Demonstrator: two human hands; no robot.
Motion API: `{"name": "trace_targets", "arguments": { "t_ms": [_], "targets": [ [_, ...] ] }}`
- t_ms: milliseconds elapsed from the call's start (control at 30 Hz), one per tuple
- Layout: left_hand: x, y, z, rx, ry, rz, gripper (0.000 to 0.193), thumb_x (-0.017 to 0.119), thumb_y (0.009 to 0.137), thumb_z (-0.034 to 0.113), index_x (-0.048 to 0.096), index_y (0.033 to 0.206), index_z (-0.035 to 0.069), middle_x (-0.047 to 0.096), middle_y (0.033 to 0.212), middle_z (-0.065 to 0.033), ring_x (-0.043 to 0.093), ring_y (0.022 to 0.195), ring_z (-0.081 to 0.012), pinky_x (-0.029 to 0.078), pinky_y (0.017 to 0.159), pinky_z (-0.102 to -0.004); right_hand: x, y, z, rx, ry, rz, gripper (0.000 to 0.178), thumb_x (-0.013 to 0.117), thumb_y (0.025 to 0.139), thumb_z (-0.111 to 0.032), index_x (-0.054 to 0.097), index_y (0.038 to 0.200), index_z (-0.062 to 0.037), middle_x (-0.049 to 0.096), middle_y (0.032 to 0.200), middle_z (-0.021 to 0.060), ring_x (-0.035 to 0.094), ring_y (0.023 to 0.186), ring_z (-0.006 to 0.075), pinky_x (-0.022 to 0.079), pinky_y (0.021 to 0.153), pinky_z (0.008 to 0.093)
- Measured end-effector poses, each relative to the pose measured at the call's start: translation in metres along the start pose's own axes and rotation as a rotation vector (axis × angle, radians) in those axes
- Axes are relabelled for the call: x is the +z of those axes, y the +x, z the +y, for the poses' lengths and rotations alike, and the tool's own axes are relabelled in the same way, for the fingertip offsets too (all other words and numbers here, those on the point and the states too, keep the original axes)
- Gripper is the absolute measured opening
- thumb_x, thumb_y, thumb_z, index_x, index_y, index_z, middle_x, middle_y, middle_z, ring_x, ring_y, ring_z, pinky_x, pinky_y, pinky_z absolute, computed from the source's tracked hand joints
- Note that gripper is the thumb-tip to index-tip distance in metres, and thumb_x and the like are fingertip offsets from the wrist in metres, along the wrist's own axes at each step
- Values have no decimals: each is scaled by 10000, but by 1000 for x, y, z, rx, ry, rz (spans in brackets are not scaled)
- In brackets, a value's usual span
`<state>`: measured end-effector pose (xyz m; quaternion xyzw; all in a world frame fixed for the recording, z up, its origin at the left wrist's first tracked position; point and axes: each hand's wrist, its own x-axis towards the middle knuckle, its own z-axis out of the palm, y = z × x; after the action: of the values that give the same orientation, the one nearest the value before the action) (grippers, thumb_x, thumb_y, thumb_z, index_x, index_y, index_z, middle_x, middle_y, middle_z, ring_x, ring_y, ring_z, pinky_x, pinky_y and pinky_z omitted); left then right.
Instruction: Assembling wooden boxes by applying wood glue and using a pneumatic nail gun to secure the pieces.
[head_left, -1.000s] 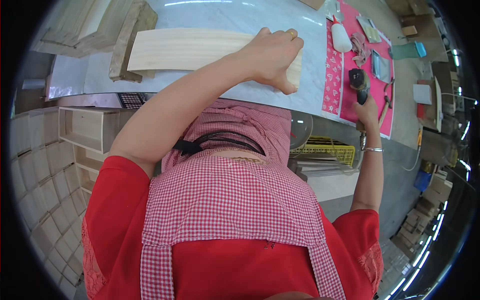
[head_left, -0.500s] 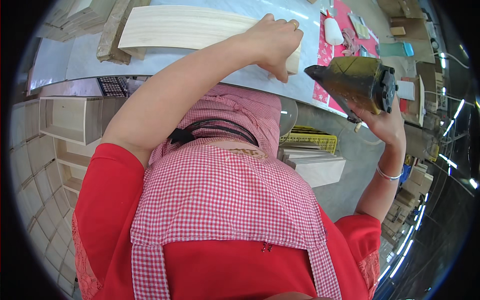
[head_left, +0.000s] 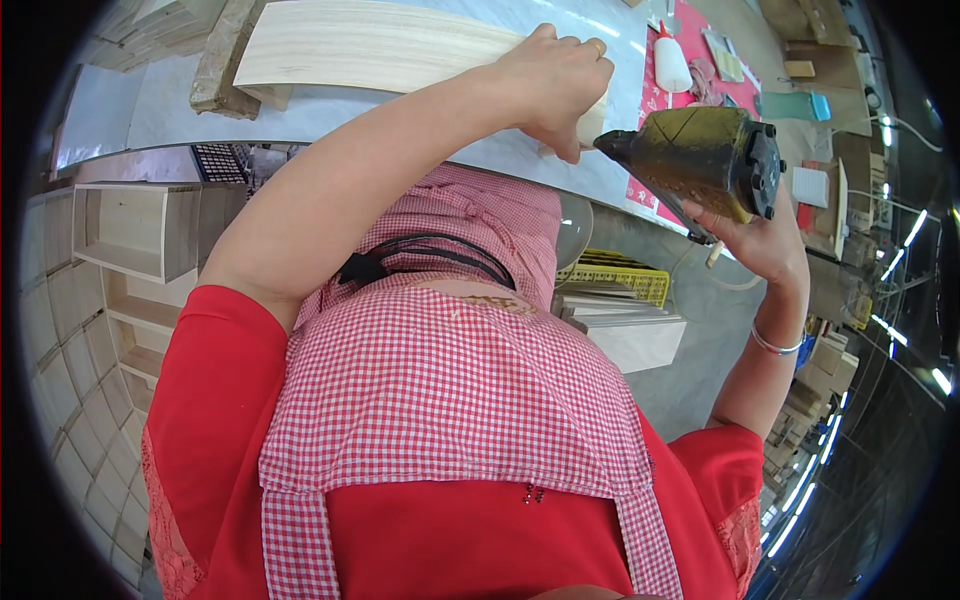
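A long pale wooden board (head_left: 370,45) lies across the workbench, with a second wooden piece showing under its left end. My left hand (head_left: 562,92) is closed around its right end, fingers over the top and thumb down at the near edge. In my right hand (head_left: 765,240) is a worn yellow and black air nail gun (head_left: 690,155), held sideways by its handle. Its dark nose points left at the board's right end, close beside my left thumb. Whether the nose touches the wood I cannot tell.
A rough wooden block (head_left: 228,60) sits by the board's left end. On the right, a pink patterned sheet (head_left: 650,100) carries a white glue bottle (head_left: 671,65) and a rag (head_left: 705,80). Below the bench stand a yellow crate (head_left: 620,272), stacked panels (head_left: 635,335) and wooden boxes (head_left: 130,230).
The nail gun has moved left, bringing its nose up to the board's right end. My left hand keeps its hold on the board, which sits slightly higher in view.
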<state>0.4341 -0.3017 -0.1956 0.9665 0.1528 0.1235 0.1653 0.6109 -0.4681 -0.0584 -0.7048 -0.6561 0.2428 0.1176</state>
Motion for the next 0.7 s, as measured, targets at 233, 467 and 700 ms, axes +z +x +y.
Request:
{"name": "trace_targets", "arguments": {
  "t_ms": [233,467,700],
  "targets": [
    [2,2,-2,-9,6,-2,764,921,531,388,590,1095,-7,599,1119,-160,612,1028,-312,432,896,-421,-3,5,0,16,-28,-1,425,866,737,-132,642,1071,5,705,1013,104,652,897,173,524,817,333],
    [5,-18,2,-92,87,202,796,850,578,532,599,1098,-17,632,1127,-156,580,1102,-295,403,954,-448,-10,12,3,-31,-58,56,387,850,758,-132,651,1062,1,706,986,95,636,864,159,522,807,334],
    [-4,-14,2,-153,36,54,810,828,568,576,613,1074,-18,665,1048,-159,587,1091,-302,367,1031,-470,-18,44,11,183,49,10,396,810,811,-109,627,1135,27,707,1029,75,627,906,138,519,830,321]
  ]
}}
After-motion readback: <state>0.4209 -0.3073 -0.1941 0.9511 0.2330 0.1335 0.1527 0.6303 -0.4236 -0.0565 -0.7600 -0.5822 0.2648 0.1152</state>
